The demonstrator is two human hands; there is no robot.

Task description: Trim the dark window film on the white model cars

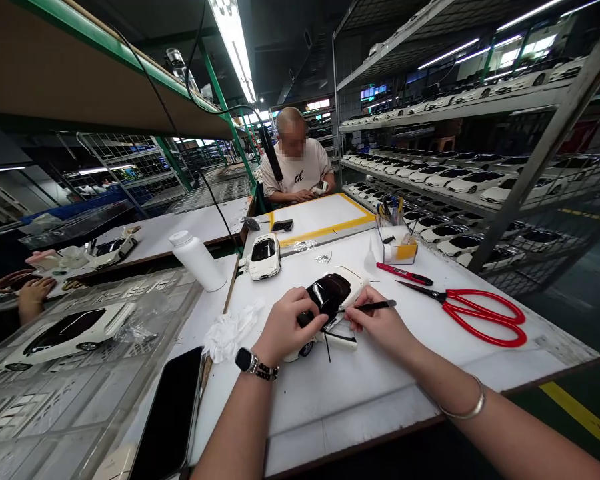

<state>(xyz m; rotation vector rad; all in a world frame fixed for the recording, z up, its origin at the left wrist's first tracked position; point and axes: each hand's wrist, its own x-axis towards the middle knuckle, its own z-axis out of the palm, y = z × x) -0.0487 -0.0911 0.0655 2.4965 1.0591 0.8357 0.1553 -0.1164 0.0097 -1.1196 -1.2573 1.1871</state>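
My left hand [286, 327] grips a white model car [325, 300] with a glossy black roof, tilted up on its side above the white work board [330, 413]. My right hand [377, 322] pinches a slim black tool [375, 307], its tip pointing away from the car body and close beside it. A thin black strip hangs from the underside of the car. Part of the car is hidden by my fingers. A crumpled white tissue [229, 331] lies just left of my left hand.
Red-handled scissors [480, 319], a red marker-like tool [404, 273] and a clear holder of tools [397, 241] lie right of my hands. A white bottle [196, 260], a second model car [265, 257] and a phone [170, 413] sit left. A co-worker [295, 160] faces me beyond; shelves of model cars [455, 177] stand right.
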